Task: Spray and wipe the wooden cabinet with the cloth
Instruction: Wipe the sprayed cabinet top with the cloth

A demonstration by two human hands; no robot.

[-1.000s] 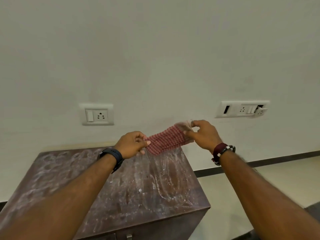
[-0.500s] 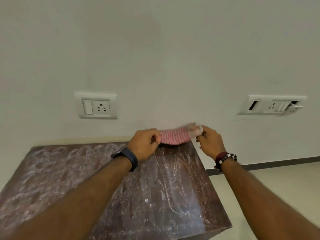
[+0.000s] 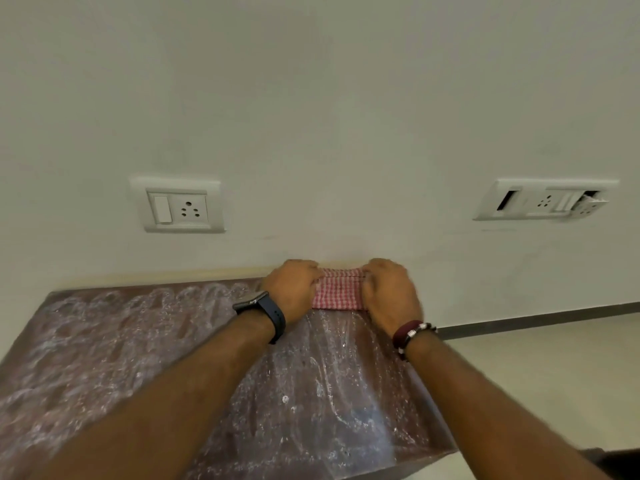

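Pressed flat at the far edge of the wet-streaked wooden cabinet (image 3: 145, 368) — red checked cloth (image 3: 337, 289), pinched at either end by left hand (image 3: 294, 289) and right hand (image 3: 389, 292), fingers curled — no readable writing.

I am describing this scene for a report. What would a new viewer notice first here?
First, the two hands, left hand and right hand, gripping a red checked cloth at the far right corner of the wooden cabinet. Next, the white foamy streaks covering its top. On the wall behind, a socket on the left and a damaged switch plate on the right.
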